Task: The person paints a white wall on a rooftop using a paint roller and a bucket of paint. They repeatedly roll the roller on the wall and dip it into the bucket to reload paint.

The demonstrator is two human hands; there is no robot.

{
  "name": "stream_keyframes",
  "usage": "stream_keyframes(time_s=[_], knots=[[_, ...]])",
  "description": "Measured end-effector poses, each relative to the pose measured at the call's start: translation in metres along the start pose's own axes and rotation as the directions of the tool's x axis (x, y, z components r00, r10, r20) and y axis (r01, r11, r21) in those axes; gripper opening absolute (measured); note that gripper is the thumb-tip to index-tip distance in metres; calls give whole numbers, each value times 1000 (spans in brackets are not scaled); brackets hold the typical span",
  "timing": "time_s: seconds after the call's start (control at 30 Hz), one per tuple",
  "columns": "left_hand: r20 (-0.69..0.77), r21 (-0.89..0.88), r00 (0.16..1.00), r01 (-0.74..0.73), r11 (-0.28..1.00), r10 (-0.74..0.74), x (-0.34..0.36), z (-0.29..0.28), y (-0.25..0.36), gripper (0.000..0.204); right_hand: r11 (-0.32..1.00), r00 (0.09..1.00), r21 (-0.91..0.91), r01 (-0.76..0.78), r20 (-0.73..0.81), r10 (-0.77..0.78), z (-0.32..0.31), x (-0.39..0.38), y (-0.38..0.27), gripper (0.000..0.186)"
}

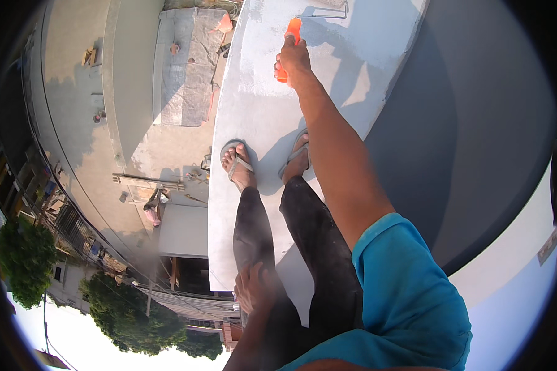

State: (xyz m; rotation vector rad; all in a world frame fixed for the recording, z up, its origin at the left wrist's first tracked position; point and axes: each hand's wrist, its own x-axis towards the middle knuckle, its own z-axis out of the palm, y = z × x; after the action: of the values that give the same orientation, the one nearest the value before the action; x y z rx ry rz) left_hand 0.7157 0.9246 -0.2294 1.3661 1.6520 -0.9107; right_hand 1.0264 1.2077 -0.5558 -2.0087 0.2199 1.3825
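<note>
My right hand [294, 58] is closed around the orange handle of a paint roller [295, 26], arm stretched forward. The roller's thin metal frame runs to the right from the handle, over the pale surface; its roller sleeve is hard to make out against the white. Beneath it is a white-coated ledge [254, 102], with patchy, brighter areas near the roller. I stand on this ledge in sandals [236, 162]. My left hand [252, 287] lies on my left leg near the knee, fingers spread over the dark trousers, holding nothing.
The ledge's left edge drops to ground far below, where a grey tarp [182, 74] and several scattered items lie. Along the right side runs a dark grey surface [476, 123]. Trees [120, 309] and buildings stand at lower left. Strong shadows fall across the ledge.
</note>
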Motion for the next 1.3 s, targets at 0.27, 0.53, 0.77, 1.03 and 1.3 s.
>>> stream_keyframes(time_s=[0.27, 0.53, 0.77, 1.03, 1.3], knots=[[42, -19, 999, 29, 999, -28, -3, -6, 6, 33, 998, 999, 64, 27, 25, -29, -5, 16, -33, 37], [41, -55, 999, 34, 998, -32, -4, -10, 7, 33, 997, 1000, 80, -1, 15, -1, -4, 19, -43, 44], [22, -43, 999, -22, 999, 23, -4, -6, 4, 32, 995, 992, 60, 82, 89, -87, -23, 59, -96, 43], [-25, -62, 999, -28, 998, 26, -3, 6, -10, 33, 994, 995, 48, -94, 46, 92, -1, -26, 19, 37], [-49, -36, 998, -47, 998, 45, -3, 7, -14, 32, 984, 984, -47, -174, 15, 175, 3, -111, 137, 47]])
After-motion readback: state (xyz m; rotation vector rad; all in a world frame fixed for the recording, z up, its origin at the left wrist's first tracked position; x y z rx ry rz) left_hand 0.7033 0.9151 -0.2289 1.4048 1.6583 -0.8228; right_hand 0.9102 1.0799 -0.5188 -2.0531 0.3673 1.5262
